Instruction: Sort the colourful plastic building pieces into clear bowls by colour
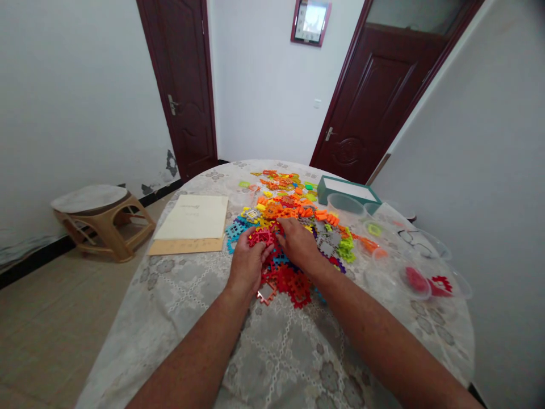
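Many plastic pieces (300,284) lie heaped mid-table; over them the left hand (246,264), fingers curled, pinches a pinkish-red piece (261,237), while the right hand (298,243), fingers bent, dips beside it, its grip impossible to tell. Left of the heap, the paper (198,218) and the card (187,246) beneath bear faint writing, too small to read, like the wall frame's (310,23) marks.

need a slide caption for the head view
Left hand gripping a pinkish-red plastic piece, right hand close beside it, among a colorful pile on a patterned tablecloth.
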Demonstrator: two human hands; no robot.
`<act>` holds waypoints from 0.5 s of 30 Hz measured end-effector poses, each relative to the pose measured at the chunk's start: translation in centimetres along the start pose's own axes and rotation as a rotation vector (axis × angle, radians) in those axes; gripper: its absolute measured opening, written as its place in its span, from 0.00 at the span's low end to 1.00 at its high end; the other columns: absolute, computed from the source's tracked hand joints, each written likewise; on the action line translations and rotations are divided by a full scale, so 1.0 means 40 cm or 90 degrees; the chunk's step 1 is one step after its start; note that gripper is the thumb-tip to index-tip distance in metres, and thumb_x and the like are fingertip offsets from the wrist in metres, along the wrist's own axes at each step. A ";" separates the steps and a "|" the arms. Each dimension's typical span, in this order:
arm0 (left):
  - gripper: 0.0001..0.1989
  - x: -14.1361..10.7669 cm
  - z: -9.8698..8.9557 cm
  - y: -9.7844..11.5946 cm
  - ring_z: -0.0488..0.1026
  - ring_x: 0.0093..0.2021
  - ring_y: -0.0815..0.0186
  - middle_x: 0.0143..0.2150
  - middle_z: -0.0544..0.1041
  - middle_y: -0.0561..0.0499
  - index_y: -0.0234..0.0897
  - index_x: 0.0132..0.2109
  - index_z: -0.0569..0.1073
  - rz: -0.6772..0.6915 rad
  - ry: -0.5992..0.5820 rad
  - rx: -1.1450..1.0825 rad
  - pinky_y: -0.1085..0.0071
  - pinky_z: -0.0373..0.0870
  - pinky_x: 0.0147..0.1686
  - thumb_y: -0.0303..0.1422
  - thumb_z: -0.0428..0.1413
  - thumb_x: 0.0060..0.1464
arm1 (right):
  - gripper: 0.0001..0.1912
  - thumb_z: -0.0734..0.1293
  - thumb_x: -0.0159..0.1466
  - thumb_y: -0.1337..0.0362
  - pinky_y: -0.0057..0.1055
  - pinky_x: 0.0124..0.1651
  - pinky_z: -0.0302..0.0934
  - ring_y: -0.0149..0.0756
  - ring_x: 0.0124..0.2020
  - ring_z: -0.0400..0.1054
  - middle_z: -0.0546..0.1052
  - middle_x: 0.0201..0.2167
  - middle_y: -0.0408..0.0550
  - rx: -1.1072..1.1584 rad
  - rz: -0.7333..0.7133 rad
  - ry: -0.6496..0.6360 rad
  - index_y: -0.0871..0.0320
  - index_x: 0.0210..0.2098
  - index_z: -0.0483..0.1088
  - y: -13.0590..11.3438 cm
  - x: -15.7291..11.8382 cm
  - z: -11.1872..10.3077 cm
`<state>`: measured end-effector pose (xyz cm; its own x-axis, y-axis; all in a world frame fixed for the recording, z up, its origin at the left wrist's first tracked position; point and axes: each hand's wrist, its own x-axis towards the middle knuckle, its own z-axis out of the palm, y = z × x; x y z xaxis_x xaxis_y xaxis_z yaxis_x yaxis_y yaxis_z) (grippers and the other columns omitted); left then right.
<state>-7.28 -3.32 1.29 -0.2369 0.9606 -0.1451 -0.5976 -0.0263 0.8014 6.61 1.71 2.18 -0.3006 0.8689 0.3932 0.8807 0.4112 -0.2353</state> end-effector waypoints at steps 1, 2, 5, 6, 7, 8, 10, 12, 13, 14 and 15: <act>0.28 0.001 -0.001 0.000 0.78 0.38 0.71 0.43 0.76 0.49 0.38 0.59 0.70 0.003 0.001 0.002 0.66 0.82 0.49 0.17 0.57 0.52 | 0.22 0.67 0.69 0.65 0.43 0.57 0.67 0.50 0.55 0.72 0.76 0.55 0.60 0.002 0.004 0.000 0.58 0.62 0.70 0.001 0.004 0.005; 0.28 0.002 -0.001 0.001 0.78 0.38 0.71 0.43 0.76 0.49 0.38 0.59 0.70 0.004 0.001 0.002 0.66 0.81 0.49 0.17 0.57 0.52 | 0.23 0.68 0.68 0.67 0.43 0.58 0.66 0.49 0.55 0.72 0.76 0.55 0.60 0.015 0.006 0.009 0.59 0.62 0.70 0.005 0.005 0.008; 0.26 0.000 0.000 0.002 0.77 0.38 0.71 0.43 0.76 0.49 0.38 0.58 0.70 -0.003 -0.007 0.002 0.66 0.81 0.49 0.17 0.57 0.53 | 0.20 0.67 0.66 0.70 0.41 0.60 0.64 0.46 0.55 0.71 0.78 0.52 0.58 0.094 0.010 0.074 0.60 0.58 0.73 0.027 0.000 0.004; 0.26 -0.002 0.000 0.003 0.77 0.38 0.71 0.43 0.76 0.49 0.38 0.59 0.70 -0.008 -0.012 0.005 0.66 0.82 0.49 0.17 0.57 0.53 | 0.17 0.67 0.66 0.70 0.40 0.59 0.65 0.45 0.52 0.72 0.79 0.49 0.56 0.124 0.017 0.094 0.60 0.54 0.75 0.035 -0.006 -0.004; 0.26 -0.005 0.001 0.003 0.77 0.39 0.71 0.43 0.76 0.49 0.37 0.59 0.70 -0.013 -0.017 0.009 0.66 0.82 0.49 0.17 0.56 0.53 | 0.13 0.67 0.66 0.70 0.40 0.56 0.66 0.44 0.48 0.73 0.79 0.45 0.54 0.152 0.027 0.111 0.59 0.49 0.76 0.042 -0.016 -0.014; 0.26 -0.009 0.001 0.004 0.77 0.39 0.71 0.44 0.76 0.49 0.37 0.59 0.70 -0.019 -0.024 0.013 0.65 0.82 0.49 0.17 0.56 0.53 | 0.10 0.67 0.66 0.69 0.39 0.52 0.67 0.42 0.44 0.73 0.79 0.43 0.52 0.178 0.039 0.127 0.58 0.46 0.77 0.046 -0.028 -0.026; 0.27 -0.017 0.003 0.003 0.77 0.40 0.70 0.43 0.76 0.48 0.37 0.60 0.70 -0.035 -0.040 0.015 0.64 0.82 0.50 0.18 0.57 0.53 | 0.08 0.67 0.67 0.66 0.37 0.45 0.68 0.40 0.37 0.72 0.78 0.39 0.49 0.221 0.051 0.159 0.57 0.44 0.77 0.049 -0.060 -0.055; 0.27 -0.027 0.005 0.001 0.77 0.41 0.68 0.43 0.77 0.47 0.36 0.60 0.70 -0.057 -0.062 0.012 0.63 0.82 0.50 0.18 0.58 0.52 | 0.08 0.66 0.68 0.66 0.36 0.43 0.67 0.39 0.36 0.71 0.76 0.38 0.48 0.242 0.021 0.192 0.56 0.45 0.76 0.042 -0.096 -0.081; 0.27 -0.032 0.007 0.000 0.78 0.42 0.67 0.45 0.77 0.46 0.36 0.59 0.70 -0.070 -0.076 0.012 0.63 0.82 0.49 0.19 0.58 0.52 | 0.09 0.65 0.69 0.66 0.36 0.44 0.67 0.40 0.38 0.71 0.76 0.39 0.48 0.243 -0.007 0.206 0.55 0.46 0.76 0.037 -0.114 -0.092; 0.27 -0.037 0.010 -0.001 0.78 0.43 0.66 0.46 0.78 0.45 0.35 0.59 0.71 -0.082 -0.093 0.013 0.63 0.82 0.49 0.19 0.59 0.52 | 0.09 0.64 0.70 0.67 0.36 0.45 0.67 0.41 0.40 0.71 0.76 0.39 0.49 0.238 -0.037 0.217 0.54 0.45 0.76 0.032 -0.131 -0.099; 0.26 -0.042 0.012 -0.002 0.79 0.44 0.65 0.47 0.78 0.44 0.35 0.59 0.71 -0.094 -0.114 0.014 0.63 0.82 0.48 0.20 0.60 0.52 | 0.09 0.64 0.71 0.67 0.37 0.46 0.66 0.41 0.41 0.71 0.75 0.40 0.50 0.226 -0.065 0.226 0.54 0.45 0.76 0.027 -0.147 -0.102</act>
<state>-6.46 -4.80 1.76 -0.0065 0.9874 -0.1583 -0.5980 0.1230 0.7920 10.83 -4.08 3.25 -0.1815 0.6976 0.6931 0.6557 0.6111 -0.4434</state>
